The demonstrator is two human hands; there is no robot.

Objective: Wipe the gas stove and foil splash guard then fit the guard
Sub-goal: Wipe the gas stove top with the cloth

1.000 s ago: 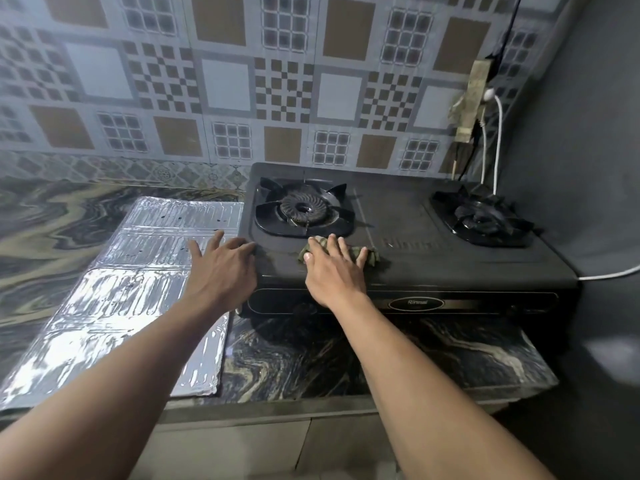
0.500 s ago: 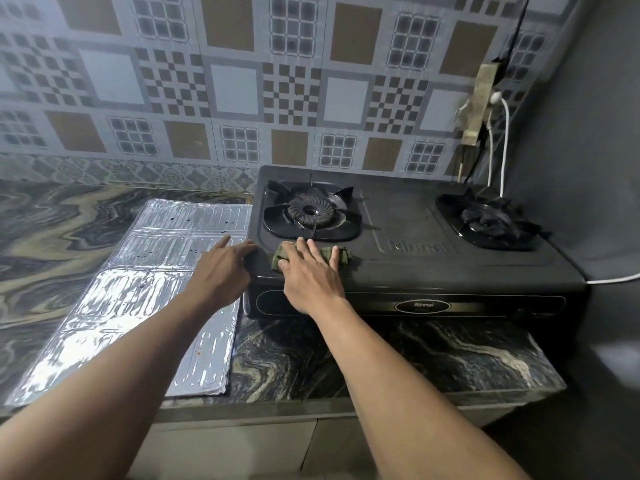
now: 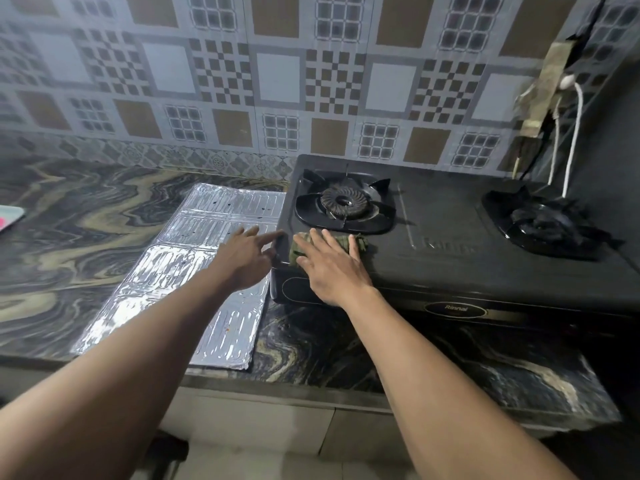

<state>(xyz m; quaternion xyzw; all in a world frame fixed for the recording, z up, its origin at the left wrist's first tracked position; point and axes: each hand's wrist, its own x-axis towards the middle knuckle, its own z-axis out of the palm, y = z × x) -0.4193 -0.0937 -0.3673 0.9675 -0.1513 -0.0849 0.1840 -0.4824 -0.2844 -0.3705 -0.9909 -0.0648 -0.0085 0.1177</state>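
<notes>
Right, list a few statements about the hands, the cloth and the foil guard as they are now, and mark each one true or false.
1. The right hand presses a green cloth flat on the stove. True.
2. The foil splash guard stands upright behind the stove. False: it lies flat on the counter, left of the stove.
3. The cloth lies just in front of the left burner. True.
4. The left hand grips the cloth. False: its fingers are straight, at the stove's left front corner, and it holds nothing.
5. A white cable hangs by the wall at the right. True.
</notes>
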